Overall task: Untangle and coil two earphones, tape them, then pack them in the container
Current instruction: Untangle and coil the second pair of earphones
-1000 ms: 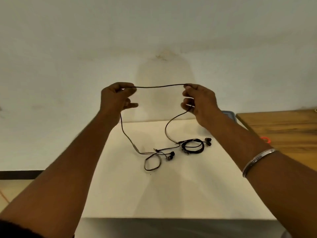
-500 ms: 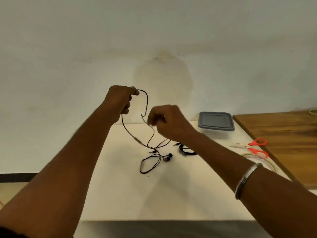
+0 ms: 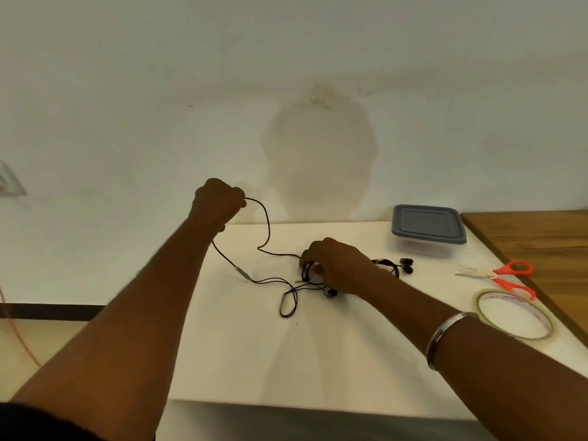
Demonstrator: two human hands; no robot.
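Observation:
My left hand (image 3: 218, 200) is raised above the white table (image 3: 241, 354) and grips the black cable of one earphone (image 3: 266, 230). That cable droops from my fist in a loop down to the table, past an inline piece, and ends in a small loop in front. My right hand (image 3: 334, 265) is down on the table with its fingers curled round the tangled cable near the earbuds. A second earphone (image 3: 402, 268) lies coiled just right of that hand, partly hidden by my wrist. The clear container with a grey lid (image 3: 428, 226) stands shut at the back right.
Orange-handled scissors (image 3: 502, 275) lie right of the earphones. A roll of clear tape (image 3: 514, 313) lies flat near the right edge. A wooden surface (image 3: 541, 246) adjoins the table on the right. A wall stands right behind the table.
My hands first held the cable stretched between them. The right hand then came in toward the left and dropped to the tangle on the table, while the left stayed raised.

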